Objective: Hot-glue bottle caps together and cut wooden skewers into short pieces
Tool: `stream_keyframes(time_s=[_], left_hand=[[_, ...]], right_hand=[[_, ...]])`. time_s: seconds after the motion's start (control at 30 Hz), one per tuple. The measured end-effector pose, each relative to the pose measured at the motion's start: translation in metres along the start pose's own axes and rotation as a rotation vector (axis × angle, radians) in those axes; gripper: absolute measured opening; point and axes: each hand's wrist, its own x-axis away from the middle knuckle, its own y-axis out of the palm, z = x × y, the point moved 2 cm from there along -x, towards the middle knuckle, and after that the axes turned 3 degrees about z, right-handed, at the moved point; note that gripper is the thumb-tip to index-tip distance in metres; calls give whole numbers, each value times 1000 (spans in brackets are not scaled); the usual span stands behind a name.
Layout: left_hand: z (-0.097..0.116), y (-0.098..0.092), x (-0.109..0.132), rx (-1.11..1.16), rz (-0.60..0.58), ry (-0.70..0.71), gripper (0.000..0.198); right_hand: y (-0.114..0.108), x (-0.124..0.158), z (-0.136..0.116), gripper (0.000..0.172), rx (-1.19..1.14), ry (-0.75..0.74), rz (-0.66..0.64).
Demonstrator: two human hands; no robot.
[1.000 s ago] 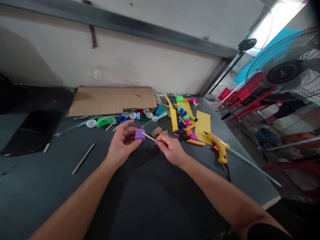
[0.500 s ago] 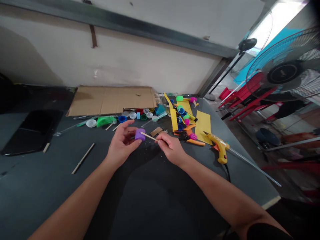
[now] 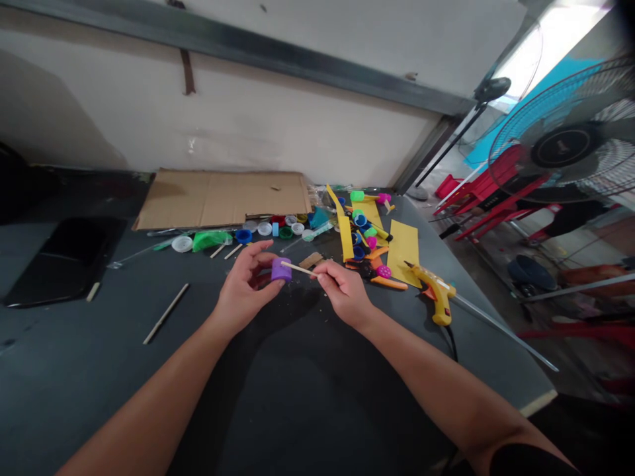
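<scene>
My left hand (image 3: 247,281) grips a small purple plastic cylinder (image 3: 280,272), perhaps made of bottle caps, between thumb and fingers. In my right hand (image 3: 342,291) a thin wooden stick (image 3: 300,268) is pinched near one end. The stick's far tip meets the purple cylinder's side; whether it is fixed there I cannot tell. Beyond my hands lies a small scrap of cardboard (image 3: 311,260). A yellow hot glue gun (image 3: 436,291) with a long clear glue stick (image 3: 501,330) rests to the right of my right hand.
A flat cardboard sheet (image 3: 223,198) lies by the wall, with several bottle caps (image 3: 243,236) along its front. Yellow card pieces (image 3: 403,248) and colourful parts are piled at the right. A black phone (image 3: 64,261) and a loose stick (image 3: 166,314) lie left. A fan (image 3: 565,142) stands beyond the table.
The purple cylinder and the stick have shifted slightly to the right with my hands. The grip of both hands looks the same.
</scene>
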Motion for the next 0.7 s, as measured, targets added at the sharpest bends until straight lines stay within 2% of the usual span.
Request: stream_keyframes(time_s=[0.23,0.43,0.7], left_hand=[[-1,-3,0,25,42,-9,61],[0,-1,-1,20,17,-26,63],[-1,-1,1,73,7,-51,64]], right_hand=[[-4,-1,3,19,113,-63,-22],[-9,0,-1,18,82,-96,90],[-4,-2,0,17,93,-136,31]])
